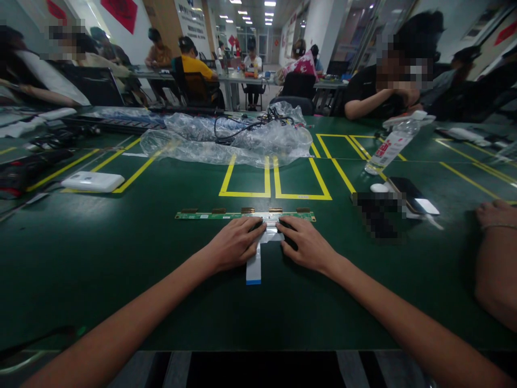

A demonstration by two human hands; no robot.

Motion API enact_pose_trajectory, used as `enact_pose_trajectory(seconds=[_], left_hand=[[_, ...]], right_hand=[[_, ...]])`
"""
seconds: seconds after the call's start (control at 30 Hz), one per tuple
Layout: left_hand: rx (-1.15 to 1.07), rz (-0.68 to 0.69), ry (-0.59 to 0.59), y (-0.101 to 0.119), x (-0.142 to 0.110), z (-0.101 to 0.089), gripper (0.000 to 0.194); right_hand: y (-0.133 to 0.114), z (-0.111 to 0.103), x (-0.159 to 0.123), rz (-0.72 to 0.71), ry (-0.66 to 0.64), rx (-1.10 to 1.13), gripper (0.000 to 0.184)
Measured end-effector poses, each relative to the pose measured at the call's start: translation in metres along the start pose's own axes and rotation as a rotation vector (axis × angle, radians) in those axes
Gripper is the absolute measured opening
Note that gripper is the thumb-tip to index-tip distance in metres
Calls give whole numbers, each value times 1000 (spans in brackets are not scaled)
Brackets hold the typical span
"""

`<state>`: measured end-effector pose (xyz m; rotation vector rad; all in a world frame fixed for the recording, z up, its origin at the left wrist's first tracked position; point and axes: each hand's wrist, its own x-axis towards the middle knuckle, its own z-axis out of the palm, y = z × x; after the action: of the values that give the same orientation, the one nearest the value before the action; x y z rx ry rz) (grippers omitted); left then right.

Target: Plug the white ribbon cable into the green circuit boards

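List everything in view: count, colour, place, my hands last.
Circuit board: one, green, at fingertips
Ribbon cable: one, white, blue-ended, between hands
Shiny piece: one, silvery, between fingertips
Plastic wrapping: count unclear, clear, mid-table
Cables: several, black, on wrapping
Tape outlines: several, yellow, on table
Table: one, green, foreground
Flat device: one, white, left
Gear: count unclear, mostly black, far left
Bottle: one, clear, right
Phone: one, black, right
Oval item: one, white, by phone
People: several, mixed clothing, background
Chairs: several, mostly dark, background
Wall hangings: several, red, background
Ceiling lights: several, white, background
Neighbour's arm: one, bare, right edge
Left hand: one, bare, at shiny piece
Right hand: one, bare, at shiny piece
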<state>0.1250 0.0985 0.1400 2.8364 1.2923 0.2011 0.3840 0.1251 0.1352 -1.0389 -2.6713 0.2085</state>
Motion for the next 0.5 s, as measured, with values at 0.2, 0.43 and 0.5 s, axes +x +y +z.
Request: enact_pose_trajectory(seconds=[0.2, 0.43, 0.5], left_hand=[[12, -23, -3, 2, 4, -2, 52], [2, -40, 9, 1, 4, 2, 54], [2, -40, 18, 1, 4, 2, 54]], right_hand=[[1, -1, 3, -3, 4, -17, 52], [5, -4, 5, -21, -13, -32, 51], [5, -4, 6, -21, -17, -49, 52]])
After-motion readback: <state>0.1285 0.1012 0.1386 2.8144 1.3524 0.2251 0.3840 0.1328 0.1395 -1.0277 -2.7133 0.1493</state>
